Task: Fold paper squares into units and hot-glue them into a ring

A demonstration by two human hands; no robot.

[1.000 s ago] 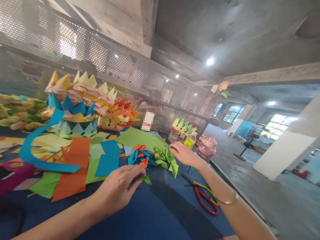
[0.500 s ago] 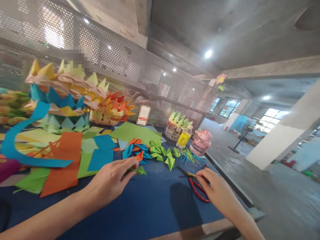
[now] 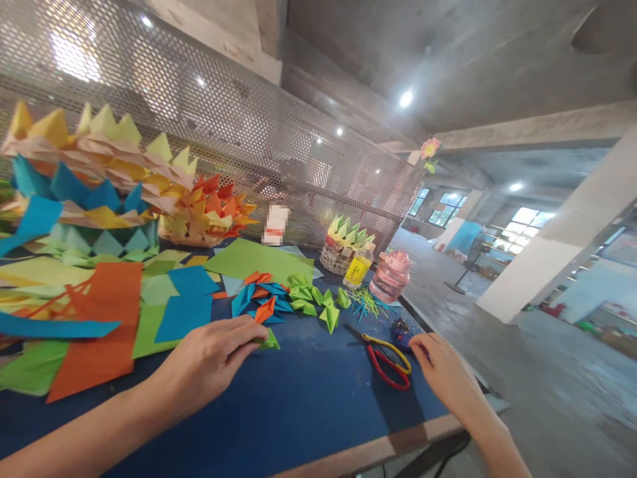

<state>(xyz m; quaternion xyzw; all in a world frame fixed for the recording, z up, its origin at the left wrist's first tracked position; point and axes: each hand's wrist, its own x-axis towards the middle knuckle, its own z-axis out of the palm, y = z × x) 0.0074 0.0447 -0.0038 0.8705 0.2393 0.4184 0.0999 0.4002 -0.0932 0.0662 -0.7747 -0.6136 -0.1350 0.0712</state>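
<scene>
My left hand (image 3: 223, 352) is closed in a pinch on a small folded green paper piece (image 3: 270, 340), most of it hidden by the fingers. At the right, my right hand (image 3: 440, 362) has its fingers pressed together at a small dark blue clump (image 3: 402, 332) with fine specks on it; what the fingertips grip there is hidden. Between my hands, scissors (image 3: 385, 360) with one red and one yellow handle loop lie on the blue table. Folded green pieces (image 3: 328, 315) and a cluster of blue and orange folded pieces (image 3: 266, 297) rest beyond my left hand.
Paper sheets, including an orange one (image 3: 99, 332), cover the left. Layered paper-petal crowns (image 3: 99, 192) stand behind them. A yellow-labelled bottle (image 3: 359, 267), a pink jug (image 3: 391, 275) and a petal-topped basket (image 3: 338, 255) stand at the back right, near the table edge.
My right hand has moved off the scissors, rightward to the dark blue clump. The scissors stay on the table. My left hand keeps its green piece. The view has shifted slightly right.
</scene>
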